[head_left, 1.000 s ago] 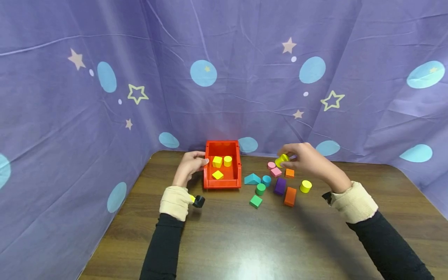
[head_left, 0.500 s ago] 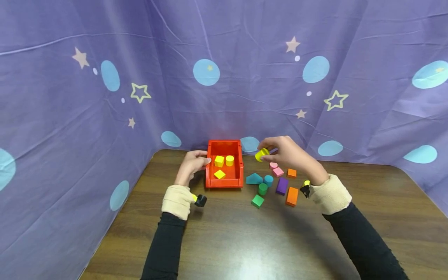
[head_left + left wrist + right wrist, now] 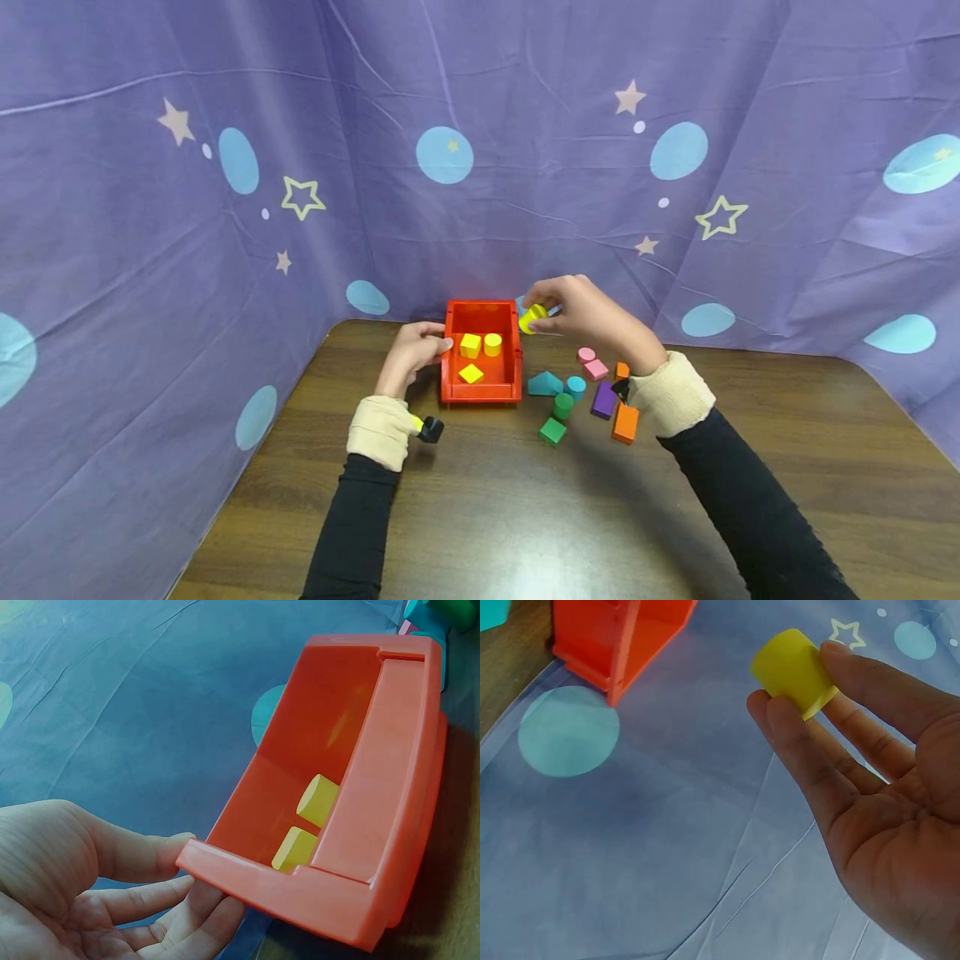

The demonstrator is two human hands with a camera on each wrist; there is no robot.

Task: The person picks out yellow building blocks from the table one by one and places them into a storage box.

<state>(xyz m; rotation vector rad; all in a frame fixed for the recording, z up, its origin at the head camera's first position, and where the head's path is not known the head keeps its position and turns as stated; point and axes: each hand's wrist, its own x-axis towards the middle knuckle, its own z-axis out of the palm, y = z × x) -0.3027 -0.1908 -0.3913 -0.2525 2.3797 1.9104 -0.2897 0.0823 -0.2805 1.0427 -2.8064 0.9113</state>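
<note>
At the back of the table stands a red bin (image 3: 482,392) with yellow blocks inside: a cube (image 3: 470,346), a cylinder (image 3: 492,344) and a flatter block (image 3: 471,374). My left hand (image 3: 412,357) pinches the bin's left rim between thumb and fingers, as the left wrist view shows up close. Another yellow cylinder (image 3: 795,671) is pinched tilted between the thumb and fingertips of my right hand (image 3: 581,312). In the head view that hand is raised just beyond the bin's right wall, with the cylinder overlapping the curtain behind.
Loose blocks lie right of the bin: a blue triangle (image 3: 545,383), blue cylinder (image 3: 575,387), green cylinder (image 3: 563,406), green block (image 3: 552,431), purple block (image 3: 603,400), orange block (image 3: 626,423) and pink pieces (image 3: 596,369). A purple-blue curtain (image 3: 525,167) borders the table (image 3: 480,500).
My right hand has carried the yellow cylinder left and up, from over the pink pieces to beside the bin. The left hand keeps its hold on the rim.
</note>
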